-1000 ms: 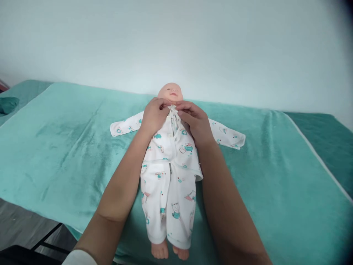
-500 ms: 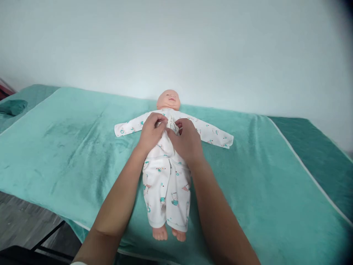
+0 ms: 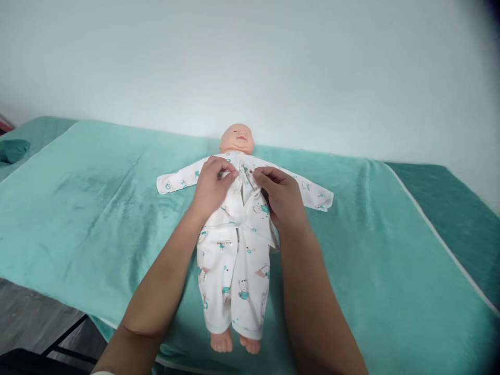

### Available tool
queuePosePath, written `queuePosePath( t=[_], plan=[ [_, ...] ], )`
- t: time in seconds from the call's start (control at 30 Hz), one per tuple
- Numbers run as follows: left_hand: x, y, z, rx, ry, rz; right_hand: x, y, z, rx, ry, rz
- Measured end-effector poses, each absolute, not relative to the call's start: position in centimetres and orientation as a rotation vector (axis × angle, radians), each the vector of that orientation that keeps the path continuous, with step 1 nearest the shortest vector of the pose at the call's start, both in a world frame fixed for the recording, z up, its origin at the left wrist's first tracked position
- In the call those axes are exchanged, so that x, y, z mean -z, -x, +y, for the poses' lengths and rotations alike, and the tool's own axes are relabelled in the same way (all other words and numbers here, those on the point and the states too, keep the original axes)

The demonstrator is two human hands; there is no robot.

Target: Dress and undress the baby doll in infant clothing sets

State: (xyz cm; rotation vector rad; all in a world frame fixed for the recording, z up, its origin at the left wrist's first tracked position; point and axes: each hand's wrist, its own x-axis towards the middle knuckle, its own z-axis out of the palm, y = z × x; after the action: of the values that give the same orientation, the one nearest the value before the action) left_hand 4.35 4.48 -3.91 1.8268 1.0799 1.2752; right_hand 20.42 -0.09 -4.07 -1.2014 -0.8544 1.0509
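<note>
A baby doll [image 3: 236,139] lies on its back, dressed in a white printed top [image 3: 255,209] and matching trousers [image 3: 249,268]. My left hand [image 3: 213,185] is closed in a pinch on one front edge of the top at the chest. Opposite it, my right hand [image 3: 282,195] pinches the other front edge. Between my hands the top's front parts in a narrow gap. Both sleeves stretch out sideways, and the doll's bare feet [image 3: 221,341] stick out of the trouser legs. My fingers partly hide the chest fabric.
A green cloth [image 3: 97,208] with pale edging covers the long table under the doll. Behind it stands a plain white wall [image 3: 250,62]. A darker green part [image 3: 449,208] of the table shows at the right. Grey floor [image 3: 23,307] and a black frame appear at lower left.
My right hand has moved to the right, away from the left, drawing the top's front edges further apart. My left hand stays at the chest. The view has shifted slightly.
</note>
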Motion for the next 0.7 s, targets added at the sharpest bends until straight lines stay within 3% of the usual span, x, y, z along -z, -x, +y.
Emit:
queuePosePath(
  t=[0.2, 0.7],
  plan=[
    [3.0, -5.1, 3.9, -1.282, -1.555, 1.118, 4.0, -20.0, 0.2, -1.011, 1.164, -0.901],
    [3.1, -5.3, 3.6, -1.206, -1.602, 1.043, 4.4, -19.7, 0.1, -0.919, 1.224, -1.061]
  ],
)
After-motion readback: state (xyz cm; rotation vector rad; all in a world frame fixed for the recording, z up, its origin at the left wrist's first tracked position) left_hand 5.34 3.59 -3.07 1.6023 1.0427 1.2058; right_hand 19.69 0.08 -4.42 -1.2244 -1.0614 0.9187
